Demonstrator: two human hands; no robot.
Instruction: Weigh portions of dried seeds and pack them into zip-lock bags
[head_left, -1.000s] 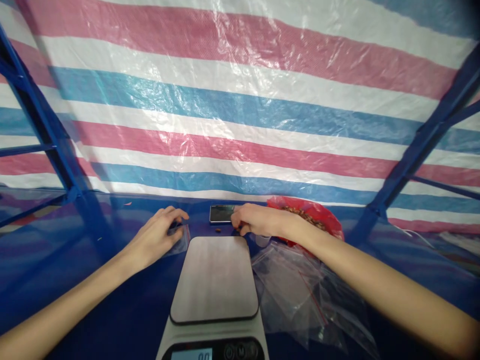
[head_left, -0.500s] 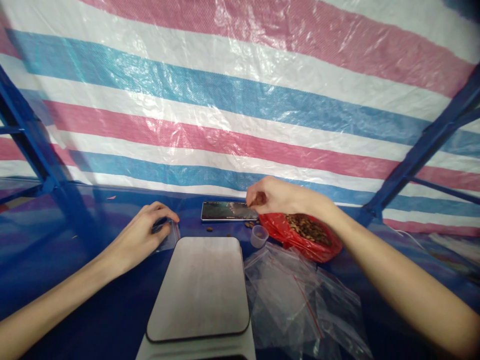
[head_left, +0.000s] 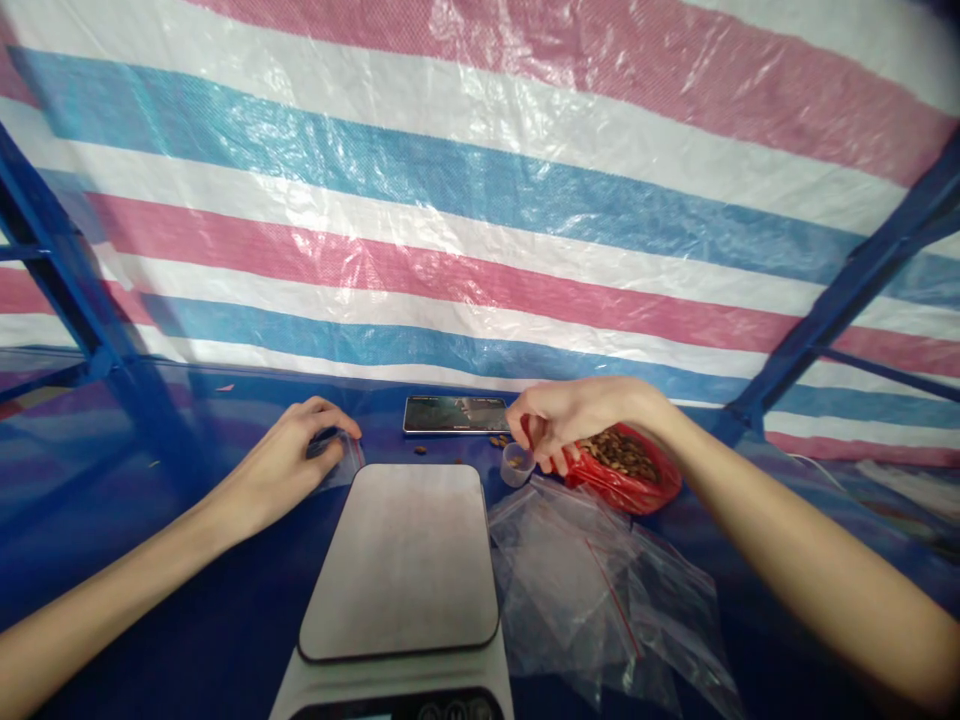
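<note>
My left hand [head_left: 300, 450] rests on the blue table left of the scale, fingers curled on a small clear zip bag [head_left: 341, 462]. My right hand [head_left: 559, 420] hovers just above a small clear cup [head_left: 517, 464], fingers pinched together over it; what they hold is too small to make out. A few brown pieces lie in the cup. Behind the hand is a red bag [head_left: 626, 470] full of brown nuts. A kitchen scale [head_left: 401, 560] with a bare steel plate stands in front of me.
A phone [head_left: 456, 414] lies flat at the back of the table, with a few loose nuts [head_left: 420, 450] beside it. A heap of clear zip bags [head_left: 600, 590] lies right of the scale. A striped tarp wall and blue frame posts close in the table.
My right hand rose from the table near the phone, then came down over the small cup. The left hand stayed on its bag. The view tilted slightly.
</note>
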